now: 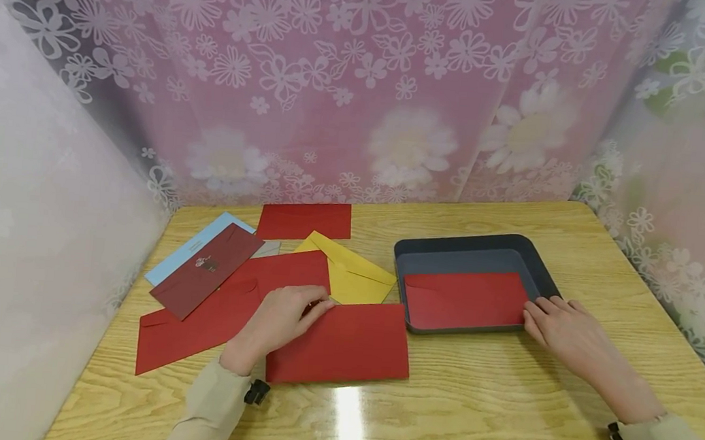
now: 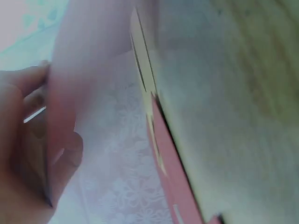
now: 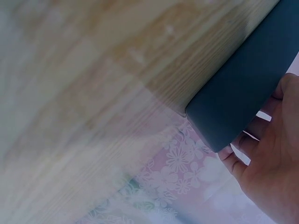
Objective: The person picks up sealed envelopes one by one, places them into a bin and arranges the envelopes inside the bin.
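Note:
My left hand [image 1: 287,318] pinches a red envelope [image 1: 343,349] near its upper left edge, thumb on one face and fingers on the other. In the left wrist view this envelope [image 2: 70,88] stands off the table between thumb and fingers. My right hand [image 1: 572,331] grips the front right corner of a dark grey tray [image 1: 461,246], its fingers hooked over the rim. The right wrist view shows those fingertips at the tray's wall [image 3: 233,102]. Another red envelope [image 1: 466,299] lies inside the tray, toward its front.
Left of the tray lie a yellow envelope [image 1: 355,271], a maroon envelope [image 1: 208,271], a light blue envelope [image 1: 197,243] and a partly covered grey one [image 1: 269,249]. More red envelopes [image 1: 306,221] lie around them, some overlapping. Flowered curtains [image 1: 361,91] surround the wooden table [image 1: 468,405].

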A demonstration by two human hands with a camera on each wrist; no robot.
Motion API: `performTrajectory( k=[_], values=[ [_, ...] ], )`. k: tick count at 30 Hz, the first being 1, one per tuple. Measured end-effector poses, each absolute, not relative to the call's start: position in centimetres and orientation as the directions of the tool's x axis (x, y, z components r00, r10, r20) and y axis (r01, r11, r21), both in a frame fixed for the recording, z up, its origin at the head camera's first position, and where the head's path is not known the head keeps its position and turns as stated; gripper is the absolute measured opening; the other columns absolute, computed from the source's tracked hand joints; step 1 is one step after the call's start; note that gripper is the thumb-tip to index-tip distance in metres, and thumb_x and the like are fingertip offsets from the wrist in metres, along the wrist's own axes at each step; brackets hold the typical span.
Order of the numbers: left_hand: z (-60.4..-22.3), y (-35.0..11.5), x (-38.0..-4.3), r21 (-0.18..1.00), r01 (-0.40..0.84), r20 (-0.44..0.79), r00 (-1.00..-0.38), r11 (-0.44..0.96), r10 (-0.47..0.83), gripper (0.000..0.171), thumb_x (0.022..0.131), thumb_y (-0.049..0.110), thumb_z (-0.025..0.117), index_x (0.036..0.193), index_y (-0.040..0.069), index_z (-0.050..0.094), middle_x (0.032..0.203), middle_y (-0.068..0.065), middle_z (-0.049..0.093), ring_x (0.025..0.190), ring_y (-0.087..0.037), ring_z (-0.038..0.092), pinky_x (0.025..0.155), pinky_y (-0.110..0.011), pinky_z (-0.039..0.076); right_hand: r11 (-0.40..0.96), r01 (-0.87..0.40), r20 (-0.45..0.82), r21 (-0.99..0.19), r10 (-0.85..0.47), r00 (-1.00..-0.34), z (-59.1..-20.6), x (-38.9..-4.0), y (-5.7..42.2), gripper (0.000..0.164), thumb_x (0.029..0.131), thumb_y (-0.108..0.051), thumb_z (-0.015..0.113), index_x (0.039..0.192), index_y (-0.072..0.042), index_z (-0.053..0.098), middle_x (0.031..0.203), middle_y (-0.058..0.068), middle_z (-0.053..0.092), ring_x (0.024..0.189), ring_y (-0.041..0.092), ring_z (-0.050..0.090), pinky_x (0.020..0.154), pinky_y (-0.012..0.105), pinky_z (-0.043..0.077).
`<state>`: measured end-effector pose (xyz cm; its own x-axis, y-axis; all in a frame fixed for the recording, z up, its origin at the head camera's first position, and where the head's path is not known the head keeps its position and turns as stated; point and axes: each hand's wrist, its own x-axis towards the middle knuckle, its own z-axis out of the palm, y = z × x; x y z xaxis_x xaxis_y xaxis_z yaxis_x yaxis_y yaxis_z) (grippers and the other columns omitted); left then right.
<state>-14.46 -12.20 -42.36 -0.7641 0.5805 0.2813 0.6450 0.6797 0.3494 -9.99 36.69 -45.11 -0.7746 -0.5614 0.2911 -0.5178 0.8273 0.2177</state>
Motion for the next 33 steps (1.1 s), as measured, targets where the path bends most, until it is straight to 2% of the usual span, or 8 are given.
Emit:
performTrajectory(
  k=[3,5,11,15,23,26,32,33],
  values=[
    [-41.7,-12.1,-14.5,0.272,0.688,0.384,-0.719,0.673,0.580,0.017,0.099,0.029,0.069,0.084,0.024,0.061,0.068,0.016,0.049,0.057,0.001,0.041,0.052,-0.018,0.037,0.829,-0.516,0.293,0.218,-0.560,-0.775,-45.1,-9.9,36.7,0.043,0.110,-0.027,0.039,0.111,0.002,0.071,0.104,0.017,0.069,0.093,0.039,0.066,0.077,0.056,0.053],
    [-41.3,-12.0,-14.7,0.214,0.717,0.445,-0.676,0.663,0.588,0.018,0.100,0.028,0.067,0.085,0.022,0.060,0.069,0.015,0.047,0.056,0.000,0.039,0.051,-0.018,0.035,0.821,-0.522,0.290,0.230,-0.570,-0.769,-45.0,-9.9,36.8,0.058,0.114,-0.034,0.025,0.111,0.002,0.071,0.104,0.017,0.069,0.093,0.038,0.066,0.077,0.056,0.053],
    [-39.9,-10.8,-15.4,0.070,0.742,0.526,-0.596,0.667,0.607,0.021,0.101,0.028,0.064,0.085,0.017,0.056,0.067,0.009,0.042,0.056,-0.005,0.037,0.050,-0.020,0.033,0.819,-0.518,0.211,0.248,-0.567,-0.796,-44.7,-9.7,36.7,0.026,0.099,-0.016,0.058,0.115,0.001,0.070,0.111,0.018,0.068,0.100,0.040,0.065,0.081,0.056,0.052],
    [-39.1,-9.4,-16.0,0.018,0.741,0.527,-0.578,0.672,0.623,0.018,0.102,0.028,0.062,0.089,0.015,0.057,0.072,0.007,0.049,0.061,-0.006,0.043,0.054,-0.021,0.039,0.826,-0.509,0.183,0.243,-0.554,-0.812,-44.6,-9.7,36.6,0.031,0.088,-0.010,0.067,0.117,0.001,0.070,0.114,0.019,0.068,0.103,0.041,0.065,0.083,0.057,0.052],
    [-37.6,-4.5,-17.8,-0.033,0.763,0.591,-0.506,0.646,0.628,0.022,0.106,0.024,0.055,0.088,0.012,0.052,0.069,0.005,0.044,0.059,-0.009,0.042,0.055,-0.022,0.037,0.838,-0.499,0.209,0.221,-0.540,-0.815,-44.5,-9.7,36.7,0.030,0.089,-0.012,0.067,0.116,0.001,0.071,0.111,0.018,0.068,0.100,0.039,0.065,0.082,0.056,0.052],
    [-37.3,-2.2,-18.8,-0.054,0.761,0.610,-0.487,0.647,0.625,0.023,0.107,0.021,0.050,0.085,0.012,0.050,0.069,0.005,0.042,0.059,-0.009,0.040,0.056,-0.021,0.035,0.808,-0.523,0.196,0.271,-0.578,-0.792,-44.5,-9.6,36.8,0.024,0.102,-0.013,0.055,0.116,0.000,0.069,0.112,0.018,0.068,0.100,0.039,0.065,0.081,0.055,0.053],
    [-36.8,2.1,-20.4,-0.011,0.741,0.581,-0.541,0.671,0.608,0.018,0.105,0.017,0.045,0.090,0.010,0.052,0.071,0.003,0.047,0.060,-0.011,0.046,0.056,-0.022,0.039,0.758,-0.557,0.206,0.339,-0.638,-0.742,-44.6,-9.6,36.9,0.023,0.103,-0.006,0.049,0.115,-0.001,0.068,0.112,0.017,0.067,0.098,0.038,0.064,0.078,0.053,0.053],
    [-36.8,2.8,-20.6,-0.005,0.737,0.572,-0.552,0.676,0.607,0.016,0.105,0.017,0.045,0.093,0.010,0.054,0.073,0.003,0.051,0.063,-0.012,0.050,0.058,-0.022,0.042,0.754,-0.558,0.209,0.345,-0.642,-0.738,-44.7,-9.7,36.9,0.029,0.108,-0.007,0.040,0.115,-0.001,0.068,0.112,0.017,0.067,0.098,0.038,0.064,0.078,0.053,0.053]
  ],
)
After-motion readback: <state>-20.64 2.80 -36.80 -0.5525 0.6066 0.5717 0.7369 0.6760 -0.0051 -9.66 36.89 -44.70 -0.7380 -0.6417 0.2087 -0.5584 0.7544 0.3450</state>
